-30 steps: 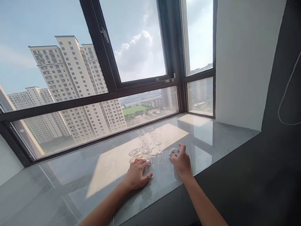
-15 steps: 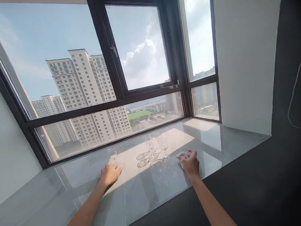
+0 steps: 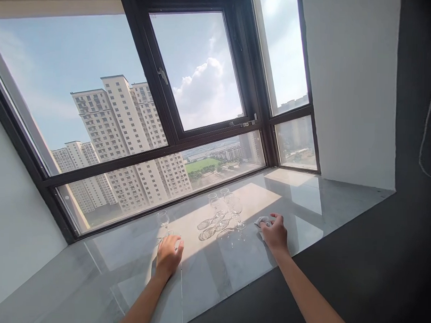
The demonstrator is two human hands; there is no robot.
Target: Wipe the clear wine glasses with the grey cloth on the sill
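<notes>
Window (image 3: 138, 157): big, with dark bars, and tall buildings (image 3: 127, 120) outside.
Sill (image 3: 233, 256): wide, shiny and grey, with a bright patch of sun.
Group of glasses (image 3: 237, 207): a few clear glasses with stems, standing close together in the middle of the sill. I cannot tell which are wiped and which are not.
Right hand (image 3: 274, 233): its fingers pinch a cloth (image 3: 263, 222), to the right of the group.
Left hand (image 3: 170, 255): fingers a bit bent, thumb apart, with nothing seen in its grasp.
Lone glass (image 3: 163, 219): upright near the window, just past the left fingers. It seems to be put in its own spot already; the group looks like the part left.
Cloth: white, bunched up small.
</notes>
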